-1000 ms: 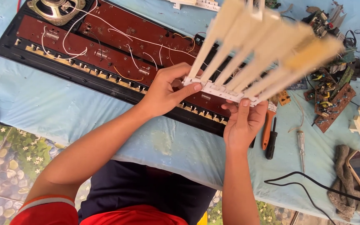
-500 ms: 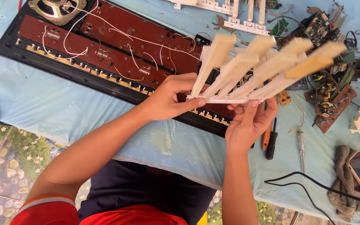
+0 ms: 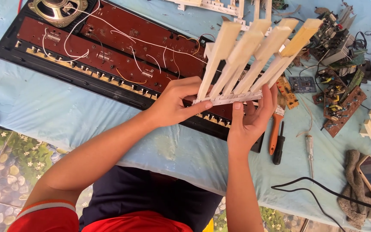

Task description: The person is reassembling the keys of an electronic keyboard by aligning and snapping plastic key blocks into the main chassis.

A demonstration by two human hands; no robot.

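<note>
Key strip (image 3: pixel 254 60): cream keys are being held up, fanned, above the opened keyboard board (image 3: pixel 121 56).
Left hand (image 3: pixel 174 103): fingers are being clamped on the strip's base.
Right hand (image 3: pixel 250 118): is being closed around the same base.

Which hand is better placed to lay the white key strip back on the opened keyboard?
Probably the left hand: it pinches the key strip directly above the opened keyboard, while the right hand supports its far end.

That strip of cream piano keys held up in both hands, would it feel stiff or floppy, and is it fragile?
The strip of cream keys probably feels light: the left hand and right hand pinch only its thin base rail. The keys fan apart at their tips, so each likely flexes separately. The slim joints at the rail look breakable.
</note>
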